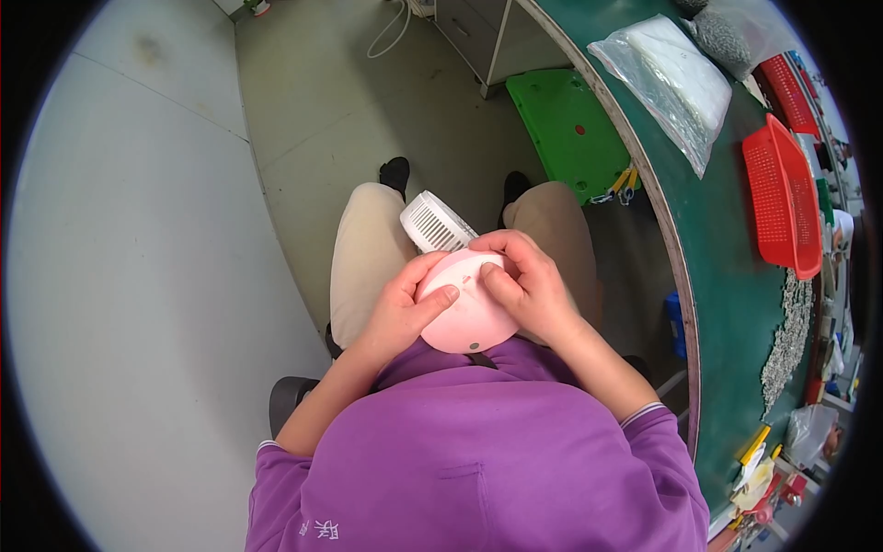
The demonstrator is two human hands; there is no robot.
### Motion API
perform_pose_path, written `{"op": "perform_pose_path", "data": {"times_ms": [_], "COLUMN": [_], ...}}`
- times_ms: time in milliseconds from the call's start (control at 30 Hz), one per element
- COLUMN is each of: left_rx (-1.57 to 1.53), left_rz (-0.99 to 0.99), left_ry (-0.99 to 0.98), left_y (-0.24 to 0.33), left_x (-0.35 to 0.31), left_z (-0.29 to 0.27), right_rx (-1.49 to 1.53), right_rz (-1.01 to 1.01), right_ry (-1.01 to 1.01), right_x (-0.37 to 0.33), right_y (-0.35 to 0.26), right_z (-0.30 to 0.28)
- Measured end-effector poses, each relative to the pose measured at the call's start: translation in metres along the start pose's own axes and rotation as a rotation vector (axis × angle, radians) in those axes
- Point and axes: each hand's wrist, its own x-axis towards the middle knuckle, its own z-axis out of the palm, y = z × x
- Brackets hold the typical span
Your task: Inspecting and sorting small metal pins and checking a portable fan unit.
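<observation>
On my lap rests a small appliance, perhaps a desk fan, with a pink rounded housing (pixel 469 322) and a white slatted part (pixel 434 221) pointing away from me between my knees. My left hand (pixel 403 305) is closed around the left side of the housing, its thumb lying on the pink surface. On the right side my right hand (pixel 538 287) grips the far edge, with the thumb pressed near the middle beside a small reddish mark. A small dark round spot shows at the housing's near end. The underside is hidden.
To my right curves a green-topped workbench (pixel 722 313). It carries a clear plastic bag (pixel 676 78) with white contents, a red basket (pixel 777 202) and a heap of small metal parts (pixel 788 336). A green board (pixel 566 129) is below its edge. A pale wall (pixel 138 276) stands left.
</observation>
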Motion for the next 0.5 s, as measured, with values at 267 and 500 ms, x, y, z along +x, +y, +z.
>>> {"op": "perform_pose_path", "data": {"times_ms": [267, 500], "left_rx": [0.060, 0.031], "left_rz": [-0.005, -0.011], "left_ry": [0.026, 0.017], "left_y": [-0.003, -0.003], "left_x": [0.000, 0.001], "left_z": [-0.003, -0.003], "right_rx": [0.348, 0.465], "right_rz": [0.125, 0.234], "right_ry": [-0.060, -0.160], "right_x": [0.004, 0.008], "right_y": [0.004, 0.011], "right_z": [-0.006, -0.014]}}
